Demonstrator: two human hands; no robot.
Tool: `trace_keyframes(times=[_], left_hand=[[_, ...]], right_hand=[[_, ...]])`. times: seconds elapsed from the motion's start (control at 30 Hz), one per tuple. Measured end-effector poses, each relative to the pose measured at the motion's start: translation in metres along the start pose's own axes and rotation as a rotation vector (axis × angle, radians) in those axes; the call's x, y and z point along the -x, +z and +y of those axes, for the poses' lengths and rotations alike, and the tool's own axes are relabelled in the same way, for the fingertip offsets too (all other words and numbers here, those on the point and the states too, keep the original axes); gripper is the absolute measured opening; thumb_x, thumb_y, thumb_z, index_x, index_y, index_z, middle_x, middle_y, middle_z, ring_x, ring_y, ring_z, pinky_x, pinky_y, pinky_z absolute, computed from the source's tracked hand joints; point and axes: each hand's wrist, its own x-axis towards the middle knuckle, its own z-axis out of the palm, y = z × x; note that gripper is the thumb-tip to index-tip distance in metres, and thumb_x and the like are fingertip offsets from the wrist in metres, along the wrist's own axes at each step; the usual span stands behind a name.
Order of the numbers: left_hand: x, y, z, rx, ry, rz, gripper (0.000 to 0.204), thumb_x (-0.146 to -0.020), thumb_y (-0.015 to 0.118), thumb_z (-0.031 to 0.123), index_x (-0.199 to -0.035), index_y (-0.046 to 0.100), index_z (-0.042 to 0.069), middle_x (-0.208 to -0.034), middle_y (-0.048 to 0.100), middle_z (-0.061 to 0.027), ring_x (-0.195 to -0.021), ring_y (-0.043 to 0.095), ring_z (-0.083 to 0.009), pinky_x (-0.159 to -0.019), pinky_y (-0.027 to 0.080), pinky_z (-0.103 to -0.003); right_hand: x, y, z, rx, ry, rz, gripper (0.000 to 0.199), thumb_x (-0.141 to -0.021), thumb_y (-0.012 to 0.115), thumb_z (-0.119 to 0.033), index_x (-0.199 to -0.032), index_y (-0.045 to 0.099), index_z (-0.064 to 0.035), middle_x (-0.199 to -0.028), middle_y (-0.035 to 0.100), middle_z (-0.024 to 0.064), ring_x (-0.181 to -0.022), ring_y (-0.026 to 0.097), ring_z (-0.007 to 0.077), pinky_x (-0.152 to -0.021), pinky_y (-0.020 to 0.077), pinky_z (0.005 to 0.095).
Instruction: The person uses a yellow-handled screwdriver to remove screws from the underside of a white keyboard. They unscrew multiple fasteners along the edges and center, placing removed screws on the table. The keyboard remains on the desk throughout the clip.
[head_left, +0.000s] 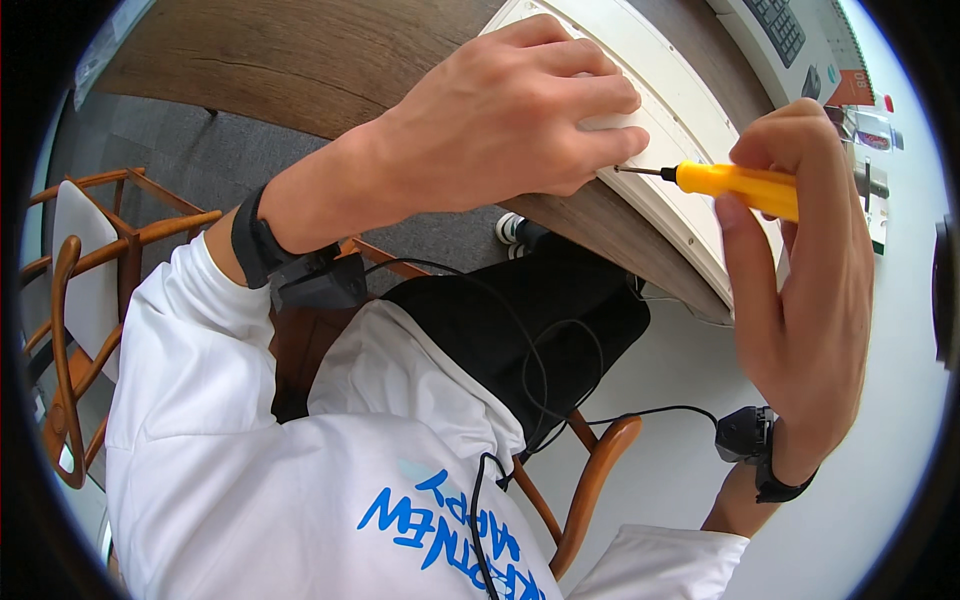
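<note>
A long white panel [680, 100] with small holes along its edges lies on the wooden table. My left hand [530, 115] bends over its near edge, fingers curled and tips pressed on it; the thumb is mostly hidden. My right hand [810, 270] grips a screwdriver [735, 185] by its yellow handle, thumb below and fingers wrapped over the top. The thin metal shaft points left, almost level in the picture. Its tip is at the panel's near edge, just below my left fingertips. Whether a screw sits under the tip is too small to tell.
Brown wooden table [250, 60] runs to the far left. A box with a keyboard picture [775, 30] stands at the back right, near a small clear bottle [876, 130]. A wooden chair [70, 350] is at left. Black cable [525, 330] loops over my lap between the wrist devices.
</note>
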Motion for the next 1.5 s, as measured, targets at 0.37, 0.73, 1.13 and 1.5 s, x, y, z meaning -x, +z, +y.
trace_keyframes(times=[0.37,0.73,1.13,1.5], left_hand=[[0.002,0.001,0.000,-0.010,-0.009,-0.015,0.042,-0.079,0.085,0.022,-0.119,0.074,0.021,-0.123,0.072,-0.0001,-0.118,0.067,-0.0199,-0.105,0.051,-0.037],[-0.001,0.004,-0.005,0.188,0.004,0.082,0.025,-0.089,0.074,0.017,-0.111,0.074,0.007,-0.115,0.072,-0.0117,-0.108,0.070,-0.0244,-0.093,0.055,-0.037],[0.002,0.014,-0.008,0.114,0.062,0.129,0.023,-0.090,0.073,0.017,-0.110,0.075,0.006,-0.114,0.072,-0.0122,-0.108,0.070,-0.0243,-0.094,0.056,-0.037],[-0.003,-0.006,-0.002,0.105,0.018,0.029,0.022,-0.089,0.071,0.017,-0.108,0.074,0.005,-0.110,0.070,-0.0099,-0.106,0.069,-0.0237,-0.095,0.054,-0.035]], right_hand=[[0.004,0.001,0.018,0.023,0.053,-0.034,0.023,-0.092,0.081,-0.016,-0.111,0.071,-0.0066,-0.095,0.072,0.0115,-0.086,0.077,0.0239,-0.069,0.0609,0.0236],[-0.004,-0.004,0.012,0.129,0.221,-0.175,0.016,-0.101,0.072,-0.019,-0.106,0.062,-0.0069,-0.087,0.067,0.0107,-0.065,0.065,0.0222,-0.059,0.0519,0.0269],[-0.005,-0.005,0.018,0.065,-0.111,-0.053,0.020,-0.095,0.078,-0.014,-0.111,0.069,-0.0070,-0.102,0.071,0.0112,-0.085,0.073,0.0230,-0.070,0.0593,0.0241],[-0.022,-0.015,0.002,0.147,0.200,-0.280,0.033,-0.097,0.077,-0.035,-0.103,0.063,-0.0053,-0.077,0.063,0.0087,-0.061,0.058,0.0160,-0.054,0.0424,0.0244]])
